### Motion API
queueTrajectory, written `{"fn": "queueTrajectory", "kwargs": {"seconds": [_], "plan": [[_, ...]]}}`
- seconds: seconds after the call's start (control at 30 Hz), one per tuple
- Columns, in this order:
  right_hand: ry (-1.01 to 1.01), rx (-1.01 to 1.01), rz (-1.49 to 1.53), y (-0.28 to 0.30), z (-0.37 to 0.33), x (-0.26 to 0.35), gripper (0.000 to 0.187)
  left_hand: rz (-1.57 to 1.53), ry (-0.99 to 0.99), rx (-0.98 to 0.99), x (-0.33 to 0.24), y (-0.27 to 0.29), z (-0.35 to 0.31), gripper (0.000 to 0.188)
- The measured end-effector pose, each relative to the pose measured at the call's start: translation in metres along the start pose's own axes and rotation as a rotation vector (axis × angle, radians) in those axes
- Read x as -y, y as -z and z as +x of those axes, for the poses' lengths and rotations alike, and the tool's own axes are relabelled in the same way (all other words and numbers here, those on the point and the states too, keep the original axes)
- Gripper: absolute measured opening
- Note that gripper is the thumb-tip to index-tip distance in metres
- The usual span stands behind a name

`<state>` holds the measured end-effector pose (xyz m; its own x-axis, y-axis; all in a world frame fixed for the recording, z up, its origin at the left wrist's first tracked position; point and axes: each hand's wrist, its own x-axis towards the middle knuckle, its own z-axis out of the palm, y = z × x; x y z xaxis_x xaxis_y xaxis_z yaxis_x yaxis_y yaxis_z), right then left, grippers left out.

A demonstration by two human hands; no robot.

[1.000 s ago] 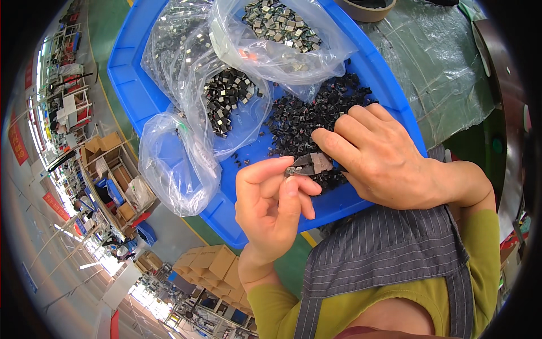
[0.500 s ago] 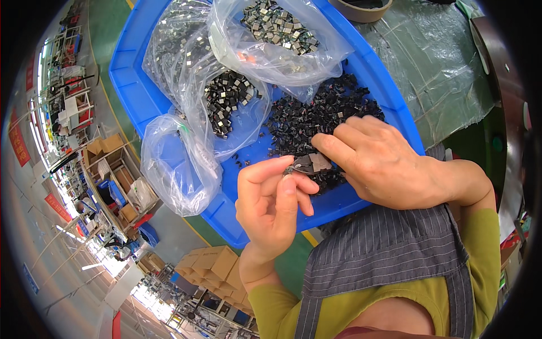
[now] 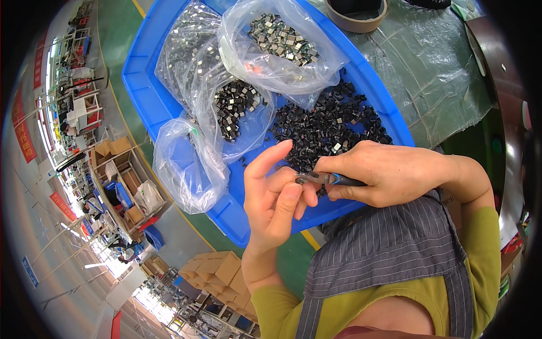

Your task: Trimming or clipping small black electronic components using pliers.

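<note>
Head view: a red banner (image 3: pixel 22 127) at the far left carries pale writing, and a blue sign (image 3: pixel 30 271) lower down has pale marks too small to tell. The cartons (image 3: pixel 212 268) at the bottom, stacked beyond the tub, show no marking clear enough to make out.

The blue tub (image 3: pixel 141 85) lies in front of the person. Inside it, the upper bag (image 3: pixel 231 53) is clear and open, with silvery blocks in it and an orange-red spot showing at its side. The middle bag (image 3: pixel 262 121) holds black and silvery blocks; bunched clear plastic (image 3: pixel 189 181) hangs over the tub's left edge. A loose heap (image 3: pixel 330 121) of small black pieces lies on the tub floor at the right, near both hands.

The right hand (image 3: pixel 387 169) has its fingers closed around the pliers (image 3: pixel 353 181), which have blue on the handles. The left hand (image 3: pixel 274 195) pinches a small dark part (image 3: pixel 300 181) between thumb and fingers, its index finger raised clear. The part sits at the pliers' tip, above the tub's near side.
</note>
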<state>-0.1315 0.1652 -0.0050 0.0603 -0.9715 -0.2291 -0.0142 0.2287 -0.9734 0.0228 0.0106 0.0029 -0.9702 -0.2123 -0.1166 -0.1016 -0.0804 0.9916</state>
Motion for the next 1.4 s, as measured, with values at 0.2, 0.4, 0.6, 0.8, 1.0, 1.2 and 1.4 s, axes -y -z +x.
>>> {"fn": "queueTrajectory", "kwargs": {"seconds": [0.2, 0.4, 0.6, 0.8, 1.0, 1.2, 1.4], "plan": [[0.011, 0.007, 0.015, -0.003, 0.001, -0.004, 0.023, -0.025, 0.022, -0.014, 0.0, -0.001, 0.0, 0.043], [-0.035, -0.003, -0.028, -0.001, 0.002, 0.004, 0.025, -0.018, 0.065, -0.005, -0.004, 0.001, 0.003, 0.04], [-0.012, -0.1, -0.018, -0.007, 0.001, -0.003, 0.025, 0.237, 0.13, -0.04, -0.006, 0.003, 0.005, 0.017], [-0.067, -0.101, -0.037, -0.005, 0.001, 0.006, 0.028, 0.868, -0.336, -0.109, 0.01, 0.006, 0.005, 0.009], [-0.088, -0.098, 0.02, -0.003, 0.0, 0.005, 0.029, 1.025, -0.51, -0.108, 0.007, 0.006, 0.01, 0.014], [-0.009, -0.306, 0.1, -0.008, 0.001, -0.005, 0.026, 1.0, -0.611, -0.2, 0.004, 0.005, 0.004, 0.009], [0.026, -0.277, -0.079, -0.011, 0.001, -0.011, 0.027, 0.672, -0.487, -0.271, 0.016, 0.001, 0.003, 0.015]]}}
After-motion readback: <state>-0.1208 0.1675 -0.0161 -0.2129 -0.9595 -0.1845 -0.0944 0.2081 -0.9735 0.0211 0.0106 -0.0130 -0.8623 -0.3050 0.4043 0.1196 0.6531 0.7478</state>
